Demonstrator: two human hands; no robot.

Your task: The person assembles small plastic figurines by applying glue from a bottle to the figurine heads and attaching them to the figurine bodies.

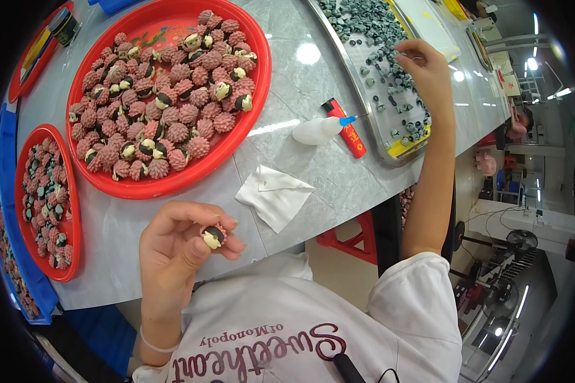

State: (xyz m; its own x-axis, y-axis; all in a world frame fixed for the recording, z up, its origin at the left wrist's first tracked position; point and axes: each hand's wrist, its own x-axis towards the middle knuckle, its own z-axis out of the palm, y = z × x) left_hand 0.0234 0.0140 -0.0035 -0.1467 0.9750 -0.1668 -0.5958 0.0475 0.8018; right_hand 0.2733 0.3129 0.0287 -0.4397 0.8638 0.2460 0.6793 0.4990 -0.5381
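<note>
My left hand [172,252] pinches a small pink ridged piece [213,237] between thumb and fingers, its black and cream side turned up. Over a metal-rimmed tray [358,80] at the right, my right hand [429,69] reaches down with curled fingers, thumb and index close together. Whatever may be between those fingertips is too small to make out. Many small dark green pieces [374,29] lie scattered in that tray, denser at its far end. A large red round tray [260,96], left of centre, holds many pink ridged pieces, several showing black and cream parts.
Between the trays lie a white squeeze bottle [317,131] with a blue tip, a red lighter-shaped object [351,139] and a folded white cloth [275,195]. At left stand a smaller red tray [75,246] and a blue tray [41,306]. A dark-lidded jar [64,27] is far left.
</note>
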